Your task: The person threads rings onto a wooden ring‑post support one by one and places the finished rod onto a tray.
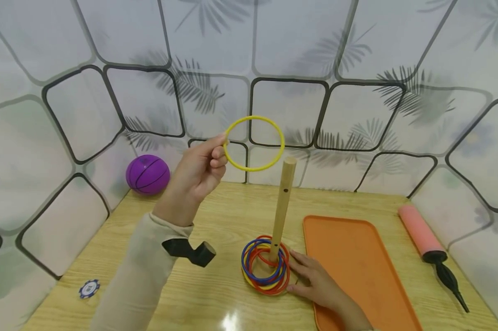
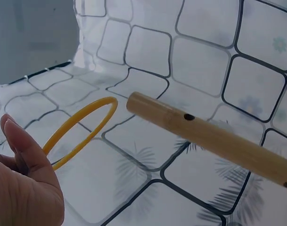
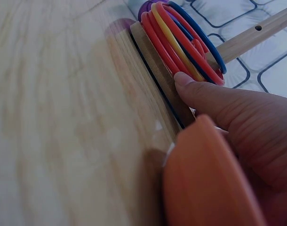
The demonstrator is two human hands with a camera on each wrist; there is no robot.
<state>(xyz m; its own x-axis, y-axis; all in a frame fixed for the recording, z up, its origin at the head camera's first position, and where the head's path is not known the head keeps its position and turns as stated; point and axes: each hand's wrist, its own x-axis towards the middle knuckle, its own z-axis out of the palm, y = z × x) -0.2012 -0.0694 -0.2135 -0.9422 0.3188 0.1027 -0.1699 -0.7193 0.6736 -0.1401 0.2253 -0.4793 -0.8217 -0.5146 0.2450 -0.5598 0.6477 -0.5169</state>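
My left hand (image 1: 201,165) pinches a thin yellow ring (image 1: 255,117) between thumb and fingers. The ring is raised, left of and above the top of an upright wooden post (image 1: 284,202), and apart from it in the left wrist view. Around the post's foot lies a loose pile of red, blue and yellow rings (image 1: 247,269). My right hand (image 1: 319,282) rests against the right side of the post's wooden base (image 3: 160,75), fingers extended. Its thumb touches the base's edge beside the rings in the right wrist view.
An orange tray (image 1: 352,257) lies right of the post, partly under the right hand. Further right is a pink hand pump (image 1: 423,232) with a black nozzle. A purple ball (image 1: 148,175) sits at the back left, a poker chip (image 1: 89,288) at the front left. Patterned cloth walls surround the table.
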